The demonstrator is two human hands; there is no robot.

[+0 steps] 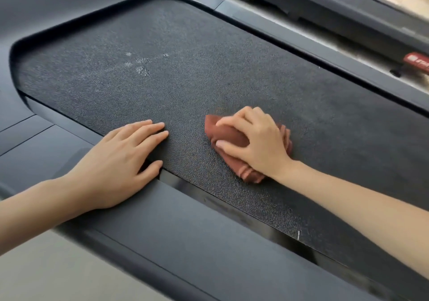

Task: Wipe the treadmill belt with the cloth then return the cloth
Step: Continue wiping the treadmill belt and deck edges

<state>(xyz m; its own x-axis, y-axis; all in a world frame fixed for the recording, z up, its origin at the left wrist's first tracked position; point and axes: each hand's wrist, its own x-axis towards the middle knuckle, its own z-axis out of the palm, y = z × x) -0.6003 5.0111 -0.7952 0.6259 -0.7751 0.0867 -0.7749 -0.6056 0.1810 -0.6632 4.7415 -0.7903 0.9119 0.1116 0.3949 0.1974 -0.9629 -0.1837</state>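
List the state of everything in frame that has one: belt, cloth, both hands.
treadmill belt: pale smudges near its far left end, dark and textured elsewhere.
cloth: bunched up, lying on the belt under the right hand.
right hand: fingers curled over the cloth, pressing it onto the belt.
left hand: flat, fingers straight on the belt, heel on the side rail, holding nothing.

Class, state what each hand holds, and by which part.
The right hand grips the bunched reddish-brown cloth around its middle, pressing it on the treadmill belt. The left hand holds nothing; it rests flat at the belt's edge.
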